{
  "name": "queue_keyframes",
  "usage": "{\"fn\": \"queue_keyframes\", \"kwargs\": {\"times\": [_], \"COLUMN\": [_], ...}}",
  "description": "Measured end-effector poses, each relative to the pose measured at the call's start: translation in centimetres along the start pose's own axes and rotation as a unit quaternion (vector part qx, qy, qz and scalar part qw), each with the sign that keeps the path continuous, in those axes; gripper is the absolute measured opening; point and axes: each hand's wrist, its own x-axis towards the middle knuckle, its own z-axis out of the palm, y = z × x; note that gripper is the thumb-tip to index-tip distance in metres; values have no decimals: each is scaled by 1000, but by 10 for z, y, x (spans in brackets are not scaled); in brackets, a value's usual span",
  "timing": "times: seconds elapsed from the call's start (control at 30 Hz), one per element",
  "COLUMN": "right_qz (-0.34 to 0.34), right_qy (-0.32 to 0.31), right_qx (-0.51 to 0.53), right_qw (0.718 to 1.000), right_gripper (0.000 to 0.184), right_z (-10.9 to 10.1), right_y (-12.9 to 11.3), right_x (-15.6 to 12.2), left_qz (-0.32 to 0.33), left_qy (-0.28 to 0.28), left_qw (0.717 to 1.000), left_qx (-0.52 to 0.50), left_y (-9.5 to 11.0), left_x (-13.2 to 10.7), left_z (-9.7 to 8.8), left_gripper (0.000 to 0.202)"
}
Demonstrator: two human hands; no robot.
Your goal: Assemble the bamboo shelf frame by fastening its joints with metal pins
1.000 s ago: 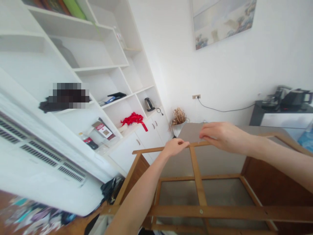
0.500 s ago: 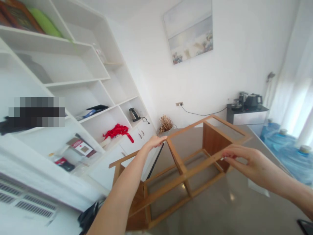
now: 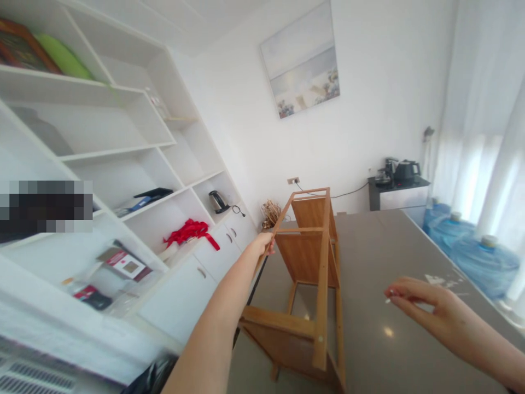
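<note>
A light-brown wooden frame (image 3: 324,262) with rails and solid panels stands on the grey glossy table (image 3: 369,251). My left hand (image 3: 262,244) is closed around its left top rail, the arm reaching along the frame's left side. To the right of the frame, my right hand (image 3: 424,306) is held over the table, apart from the wood. Thumb and fingers pinch a small white piece (image 3: 388,300), too small to name. A screw-like dot shows on the frame's near rail end.
White scraps (image 3: 441,281) lie on the table beyond my right hand. Large blue water bottles (image 3: 484,262) line its right side. White shelves (image 3: 143,148) with a kettle (image 3: 217,202) and red cloth (image 3: 188,232) stand left. A black kettle (image 3: 406,170) sits on a far cabinet.
The frame has turned on the table, from lying slantwise to pointing away from me, with my left hand still on it. My right hand is now apart from its rail, still pinching the white piece.
</note>
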Motion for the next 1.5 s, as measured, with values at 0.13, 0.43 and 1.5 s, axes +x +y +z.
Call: {"fn": "queue_keyframes", "kwargs": {"times": [0.13,0.43,1.5], "right_qz": [16,125,-58], "right_qy": [22,29,-83], "right_qx": [4,-76,-356], "right_qw": [1000,989,929], "right_gripper": [28,31,21], "right_z": [15,24,17], "right_y": [-18,-80,-94], "right_x": [-8,-29,-38], "left_qz": [55,538,704], "left_qy": [-48,36,-364], "left_qw": [997,815,606], "left_qx": [25,210,73], "left_y": [-17,-40,-2], "left_x": [-15,-86,-171], "left_z": [13,-3,117], "left_gripper": [32,25,19]}}
